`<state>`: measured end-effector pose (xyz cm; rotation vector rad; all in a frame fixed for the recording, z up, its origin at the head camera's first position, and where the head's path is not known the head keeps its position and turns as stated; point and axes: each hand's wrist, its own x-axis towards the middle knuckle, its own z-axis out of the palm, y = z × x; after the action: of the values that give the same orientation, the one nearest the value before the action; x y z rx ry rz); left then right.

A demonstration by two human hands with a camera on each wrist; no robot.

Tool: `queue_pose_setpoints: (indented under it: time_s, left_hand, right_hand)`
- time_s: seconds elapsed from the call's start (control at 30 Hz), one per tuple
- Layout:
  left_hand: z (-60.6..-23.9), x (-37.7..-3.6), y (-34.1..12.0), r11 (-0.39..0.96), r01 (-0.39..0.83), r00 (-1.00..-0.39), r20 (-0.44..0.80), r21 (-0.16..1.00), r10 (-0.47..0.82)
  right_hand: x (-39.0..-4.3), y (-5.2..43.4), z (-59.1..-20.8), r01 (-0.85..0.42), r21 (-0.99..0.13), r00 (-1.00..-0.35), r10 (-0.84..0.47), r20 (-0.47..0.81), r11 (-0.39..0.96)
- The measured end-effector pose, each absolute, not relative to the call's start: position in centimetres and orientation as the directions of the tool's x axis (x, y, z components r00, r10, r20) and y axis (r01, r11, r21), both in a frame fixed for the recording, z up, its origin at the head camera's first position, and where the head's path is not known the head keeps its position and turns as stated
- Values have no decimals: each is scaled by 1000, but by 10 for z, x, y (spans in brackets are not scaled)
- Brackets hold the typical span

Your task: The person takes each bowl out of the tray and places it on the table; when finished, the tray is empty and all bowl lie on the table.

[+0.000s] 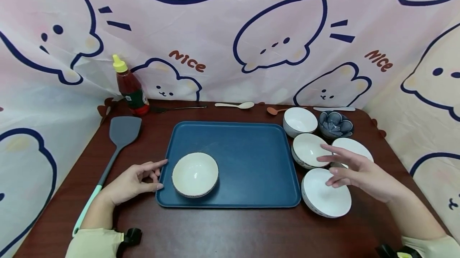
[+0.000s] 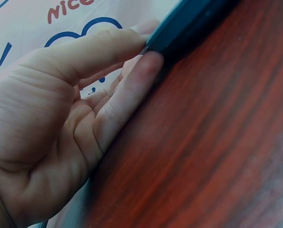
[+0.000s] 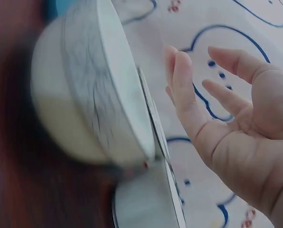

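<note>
My left hand (image 1: 138, 180) holds the left rim of a blue tray (image 1: 251, 162); in the left wrist view, its thumb and a finger (image 2: 131, 90) meet the tray edge. A cream bowl (image 1: 195, 174) stands on the tray's left part. My right hand (image 1: 359, 172) hovers, fingers apart and holding nothing, over the bowls right of the tray. Below its thumb is a white bowl (image 1: 320, 200), and near its fingertips is a second bowl (image 1: 307, 150). A white plate (image 1: 353, 145) is partly hidden behind the hand. In the right wrist view, the hand (image 3: 236, 123) is apart from the bowl (image 3: 79, 85).
Another white bowl (image 1: 300, 120) and a dark petal-shaped bowl (image 1: 336, 124) stand at the back right. Along the back lie a white spoon (image 1: 235, 105), a brown spoon (image 1: 274, 111) and a pale knife (image 1: 334, 109). At the left are a sauce bottle (image 1: 133, 90) and a grey spatula (image 1: 123, 132).
</note>
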<state>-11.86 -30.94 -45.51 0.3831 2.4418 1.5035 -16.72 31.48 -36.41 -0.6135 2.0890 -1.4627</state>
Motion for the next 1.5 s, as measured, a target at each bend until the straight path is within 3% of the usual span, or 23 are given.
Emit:
queue_pose_setpoints:
  time_s: [0.63,1.07,1.5]
  left_hand:
    - [-455,-117,-309,445,87,-934,-82,891,347]
    - [-454,-116,-309,444,94,-939,-68,891,337]
    - [-456,-119,-308,433,89,-937,-71,897,341]
  right_hand:
    - [-204,182,-370,99,-935,-656,-685,-318,340]
    - [-230,102,-360,68,-933,-546,-769,-331,354]
    - [-234,52,-379,96,-907,-416,-811,-411,411]
